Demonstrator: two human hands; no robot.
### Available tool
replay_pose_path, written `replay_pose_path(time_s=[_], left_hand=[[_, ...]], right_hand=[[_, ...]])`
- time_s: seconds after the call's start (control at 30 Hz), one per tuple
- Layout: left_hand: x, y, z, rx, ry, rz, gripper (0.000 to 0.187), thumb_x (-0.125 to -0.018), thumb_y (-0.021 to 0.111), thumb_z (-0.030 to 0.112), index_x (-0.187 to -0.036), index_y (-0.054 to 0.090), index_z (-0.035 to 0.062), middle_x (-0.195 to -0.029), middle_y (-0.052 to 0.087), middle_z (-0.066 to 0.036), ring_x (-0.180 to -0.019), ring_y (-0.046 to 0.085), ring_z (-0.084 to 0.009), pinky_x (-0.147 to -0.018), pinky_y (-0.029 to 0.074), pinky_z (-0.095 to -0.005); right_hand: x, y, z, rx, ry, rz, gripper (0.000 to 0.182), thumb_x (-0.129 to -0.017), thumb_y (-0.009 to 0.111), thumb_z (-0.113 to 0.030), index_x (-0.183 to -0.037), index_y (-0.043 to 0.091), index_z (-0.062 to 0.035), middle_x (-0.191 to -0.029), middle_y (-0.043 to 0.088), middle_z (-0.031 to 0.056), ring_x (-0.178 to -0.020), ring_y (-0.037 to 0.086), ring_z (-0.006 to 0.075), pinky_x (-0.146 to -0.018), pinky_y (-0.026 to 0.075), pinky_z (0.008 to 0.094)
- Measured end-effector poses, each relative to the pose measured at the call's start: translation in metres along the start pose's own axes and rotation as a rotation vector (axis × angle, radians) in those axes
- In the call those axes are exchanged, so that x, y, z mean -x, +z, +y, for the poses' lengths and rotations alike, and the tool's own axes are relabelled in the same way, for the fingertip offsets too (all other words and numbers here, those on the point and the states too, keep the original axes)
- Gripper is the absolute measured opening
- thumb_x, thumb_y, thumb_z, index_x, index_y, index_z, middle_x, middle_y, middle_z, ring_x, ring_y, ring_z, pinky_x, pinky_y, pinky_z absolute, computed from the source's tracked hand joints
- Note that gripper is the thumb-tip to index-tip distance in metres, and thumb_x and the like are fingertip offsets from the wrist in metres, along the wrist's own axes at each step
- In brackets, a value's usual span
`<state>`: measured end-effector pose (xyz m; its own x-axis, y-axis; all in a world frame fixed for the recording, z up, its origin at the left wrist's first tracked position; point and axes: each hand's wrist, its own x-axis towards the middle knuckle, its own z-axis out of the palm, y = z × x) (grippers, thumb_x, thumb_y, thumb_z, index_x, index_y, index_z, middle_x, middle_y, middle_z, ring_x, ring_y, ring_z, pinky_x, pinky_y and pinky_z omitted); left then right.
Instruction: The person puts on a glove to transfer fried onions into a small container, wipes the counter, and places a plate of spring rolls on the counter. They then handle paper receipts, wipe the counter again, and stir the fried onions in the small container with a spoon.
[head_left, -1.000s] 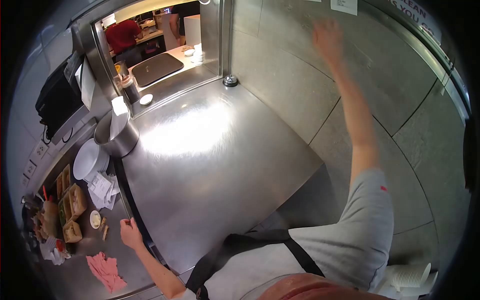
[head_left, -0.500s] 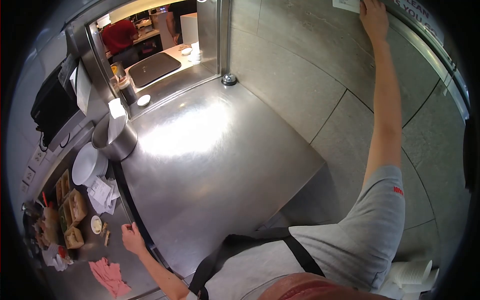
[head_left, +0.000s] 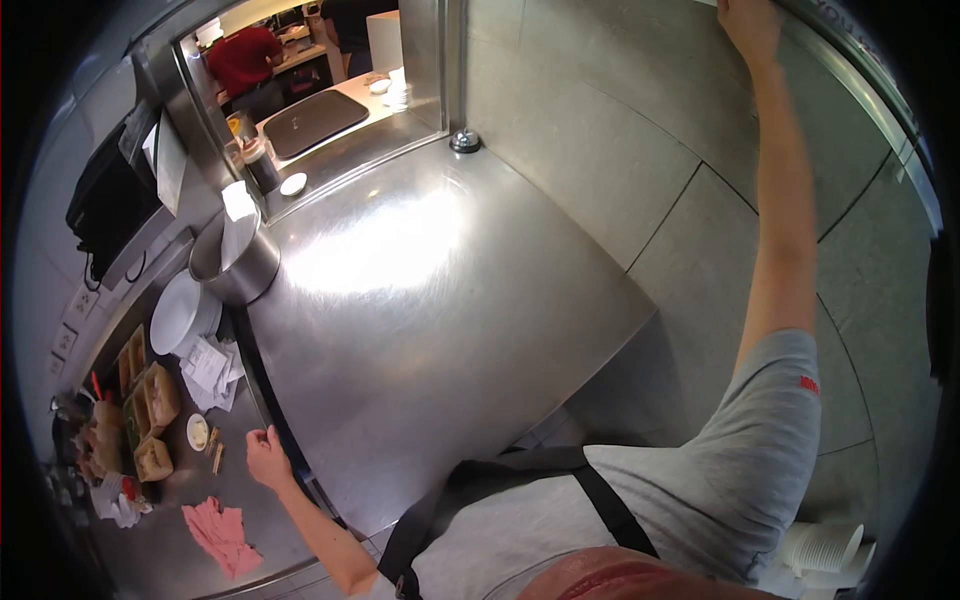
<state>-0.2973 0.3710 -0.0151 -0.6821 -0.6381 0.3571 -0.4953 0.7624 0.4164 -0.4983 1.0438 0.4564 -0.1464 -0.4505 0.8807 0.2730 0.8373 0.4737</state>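
Hands: your right hand [head_left: 750,30] up at far-right wall [head_left: 600,120], cropped, grip unclear; left hand [head_left: 268,458] loosely curled by left surface's [head_left: 190,480] edge, can't tell if empty. Paper [head_left: 709,2], just left of right hand, probably light, flimsy; pinch an edge.

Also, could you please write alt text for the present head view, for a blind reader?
A person's right hand is at the top edge of the view, partly cut off, before a grey tiled wall. The left hand is near the edge of a metal counter with a pink cloth, papers and white dishes; a steel table lies between the hands.
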Motion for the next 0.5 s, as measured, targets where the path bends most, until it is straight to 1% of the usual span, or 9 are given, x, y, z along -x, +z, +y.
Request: replay_pose_path(time_s=[0.07,0.1,0.13,0.17,0.23,0.4,0.43,0.47,0.5], left_hand=[[-0.001,0.008,-0.008,0.038,0.023,0.039,0.029,-0.079,0.058,0.04,-0.081,0.055,0.011,-0.073,0.059,-0.009,-0.067,0.057,-0.0297,-0.057,0.042,-0.041],[-0.002,0.002,-0.003,-0.008,0.0,-0.024,0.03,-0.08,0.057,0.041,-0.081,0.055,0.0107,-0.076,0.061,-0.01,-0.069,0.058,-0.0308,-0.058,0.042,-0.0412],[0.001,-0.008,0.011,0.014,0.003,-0.008,0.03,-0.079,0.057,0.04,-0.08,0.055,0.0104,-0.074,0.06,-0.01,-0.069,0.057,-0.0312,-0.058,0.043,-0.0414],[0.001,-0.005,0.01,-0.006,0.01,0.017,0.03,-0.079,0.058,0.04,-0.08,0.056,0.0105,-0.073,0.06,-0.01,-0.068,0.057,-0.0313,-0.058,0.043,-0.0415],[0.002,-0.009,0.017,-0.027,-0.03,0.024,0.031,-0.078,0.059,0.042,-0.081,0.057,0.0111,-0.072,0.059,-0.009,-0.068,0.057,-0.0309,-0.058,0.043,-0.0414],[-0.001,-0.012,0.012,0.03,-0.093,-0.035,0.029,-0.076,0.061,0.04,-0.08,0.059,0.012,-0.076,0.062,-0.009,-0.073,0.059,-0.0292,-0.062,0.045,-0.04],[-0.001,-0.012,0.012,0.015,-0.126,-0.044,0.029,-0.075,0.061,0.04,-0.078,0.058,0.0116,-0.075,0.062,-0.009,-0.074,0.059,-0.0299,-0.062,0.045,-0.0406],[0.001,-0.022,0.02,0.024,-0.142,-0.059,0.029,-0.074,0.061,0.04,-0.077,0.058,0.0109,-0.075,0.062,-0.01,-0.074,0.059,-0.0307,-0.063,0.045,-0.0416],[0.001,-0.024,0.019,0.037,-0.171,-0.085,0.029,-0.075,0.061,0.04,-0.082,0.061,0.0126,-0.077,0.063,-0.009,-0.075,0.06,-0.0287,-0.064,0.045,-0.0401]], right_hand=[[-0.003,0.0,-0.002,0.033,0.001,-0.025,0.023,-0.07,0.052,-0.004,-0.092,0.059,-0.003,-0.102,0.057,0.0125,-0.094,0.052,0.0309,-0.079,0.043,0.0407],[-0.004,0.003,-0.006,0.071,0.006,-0.039,0.022,-0.071,0.052,-0.006,-0.092,0.059,-0.003,-0.102,0.057,0.0121,-0.094,0.052,0.0305,-0.079,0.043,0.0407],[-0.007,-0.013,-0.027,0.149,0.098,-0.16,0.024,-0.073,0.052,-0.009,-0.095,0.06,-0.003,-0.106,0.057,0.0112,-0.097,0.052,0.0294,-0.081,0.043,0.0398],[0.007,0.069,0.049,0.429,-0.225,-0.078,0.032,-0.084,0.052,-0.025,-0.115,0.054,-0.0159,-0.11,0.058,0.0045,-0.099,0.056,0.0177,-0.081,0.047,0.0301],[0.003,0.05,0.015,0.415,-0.063,-0.217,0.033,-0.085,0.049,-0.027,-0.114,0.055,-0.0131,-0.113,0.056,0.0078,-0.101,0.054,0.0216,-0.083,0.044,0.0353],[-0.006,0.017,-0.042,0.698,0.01,-0.525,0.04,-0.086,0.042,-0.032,-0.113,0.056,-0.006,-0.118,0.052,0.0161,-0.107,0.048,0.0314,-0.087,0.039,0.0481],[-0.002,0.023,-0.041,0.722,-0.048,-0.378,0.035,-0.084,0.043,-0.028,-0.106,0.06,-0.0054,-0.114,0.054,0.0165,-0.103,0.05,0.0313,-0.083,0.042,0.0461],[-0.014,0.003,-0.057,0.632,0.039,-0.586,0.034,-0.083,0.045,-0.026,-0.105,0.06,-0.0062,-0.113,0.054,0.0166,-0.102,0.051,0.0313,-0.081,0.043,0.046],[-0.018,0.003,-0.065,0.646,0.037,-0.505,0.034,-0.082,0.045,-0.026,-0.105,0.06,-0.0062,-0.112,0.054,0.0157,-0.101,0.051,0.0307,-0.08,0.043,0.0468]])
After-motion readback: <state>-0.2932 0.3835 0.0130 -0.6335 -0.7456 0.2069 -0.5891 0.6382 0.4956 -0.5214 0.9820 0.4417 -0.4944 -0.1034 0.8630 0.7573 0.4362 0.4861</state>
